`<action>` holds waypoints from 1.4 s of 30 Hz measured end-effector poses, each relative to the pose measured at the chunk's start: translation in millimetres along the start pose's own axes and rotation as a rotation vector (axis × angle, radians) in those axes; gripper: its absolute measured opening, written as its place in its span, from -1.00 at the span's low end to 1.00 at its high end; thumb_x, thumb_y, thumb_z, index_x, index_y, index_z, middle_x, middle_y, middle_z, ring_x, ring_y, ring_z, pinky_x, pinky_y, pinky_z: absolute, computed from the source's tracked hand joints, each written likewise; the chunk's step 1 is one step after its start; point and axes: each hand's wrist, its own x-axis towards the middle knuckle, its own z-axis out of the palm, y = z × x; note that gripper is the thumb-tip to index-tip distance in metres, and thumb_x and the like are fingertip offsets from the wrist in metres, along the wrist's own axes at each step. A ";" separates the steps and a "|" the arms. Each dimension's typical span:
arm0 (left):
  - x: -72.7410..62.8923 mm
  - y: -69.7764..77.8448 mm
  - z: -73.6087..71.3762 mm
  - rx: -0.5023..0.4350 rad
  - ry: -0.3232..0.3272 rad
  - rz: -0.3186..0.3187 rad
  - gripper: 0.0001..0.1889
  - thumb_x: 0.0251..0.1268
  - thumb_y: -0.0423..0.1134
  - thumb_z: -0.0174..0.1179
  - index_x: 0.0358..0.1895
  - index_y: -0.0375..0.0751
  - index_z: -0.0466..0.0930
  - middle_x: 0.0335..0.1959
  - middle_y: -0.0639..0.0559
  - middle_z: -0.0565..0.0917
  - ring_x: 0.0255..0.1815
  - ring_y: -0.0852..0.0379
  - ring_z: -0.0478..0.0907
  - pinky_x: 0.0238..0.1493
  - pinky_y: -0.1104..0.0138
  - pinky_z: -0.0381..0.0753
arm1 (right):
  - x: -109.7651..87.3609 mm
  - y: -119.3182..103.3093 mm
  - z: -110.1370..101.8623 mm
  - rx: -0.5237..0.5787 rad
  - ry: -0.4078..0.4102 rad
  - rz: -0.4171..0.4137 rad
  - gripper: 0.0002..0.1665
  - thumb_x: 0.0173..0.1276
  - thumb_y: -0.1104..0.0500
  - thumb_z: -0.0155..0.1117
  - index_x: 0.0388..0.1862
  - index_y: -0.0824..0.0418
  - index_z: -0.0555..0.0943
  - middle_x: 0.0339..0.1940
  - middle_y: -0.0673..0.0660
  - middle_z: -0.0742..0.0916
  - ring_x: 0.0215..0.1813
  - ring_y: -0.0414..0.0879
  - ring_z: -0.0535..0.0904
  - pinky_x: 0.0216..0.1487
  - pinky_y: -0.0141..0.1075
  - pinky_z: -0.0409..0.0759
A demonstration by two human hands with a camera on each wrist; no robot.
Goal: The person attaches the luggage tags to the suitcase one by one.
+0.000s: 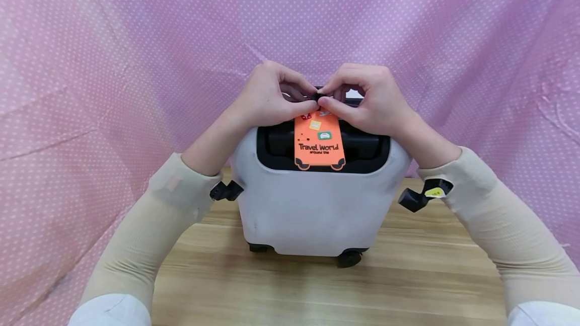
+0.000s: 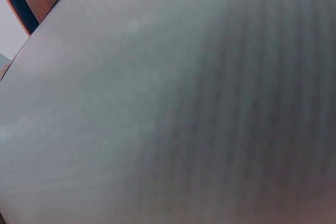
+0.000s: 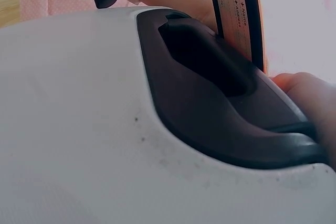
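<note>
A white suitcase (image 1: 312,210) stands upright on its wheels, its dark recessed handle panel (image 3: 191,98) showing in the right wrist view. An orange luggage tag (image 1: 319,140) printed "Travel World" hangs over the front of that panel. Above the tag, my left hand (image 1: 272,97) and right hand (image 1: 373,97) meet, thumbs and forefingers pinching its small black strap (image 1: 319,97). Their fingertips cover most of the strap. Seen from the right wrist, the back of the tag (image 3: 239,22) bears a name and address card. In the left wrist view, the suitcase's pale shell (image 2: 131,103) fills nearly everything.
Beneath the suitcase is a wood-grain tabletop (image 1: 317,293). Pink dotted cloth (image 1: 181,29) hangs behind and at both sides. Black wrist cameras (image 1: 414,197) sit close to the suitcase's sides.
</note>
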 end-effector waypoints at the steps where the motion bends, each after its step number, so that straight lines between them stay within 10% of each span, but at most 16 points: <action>1: 0.1 -0.4 -0.1 -0.002 0.000 -0.002 -0.79 0.21 -0.20 0.53 -0.12 -0.17 0.90 -0.19 -0.04 0.90 -0.27 0.20 0.85 -0.05 0.36 0.83 | 0.1 0.0 0.2 0.001 0.001 0.003 -0.86 0.25 0.37 0.58 -0.22 0.31 0.81 -0.40 0.07 0.79 -0.35 -0.31 0.64 -0.24 -0.53 0.63; 42: 3.3 -2.8 0.6 0.008 0.016 0.013 -0.80 0.18 -0.21 0.55 -0.16 -0.20 0.90 -0.24 -0.05 0.90 -0.30 0.22 0.85 -0.08 0.38 0.82 | -0.5 3.4 -0.9 -0.037 0.034 -0.004 -0.83 0.23 0.34 0.60 -0.20 0.30 0.82 -0.41 0.08 0.81 -0.37 -0.35 0.64 -0.16 -0.54 0.63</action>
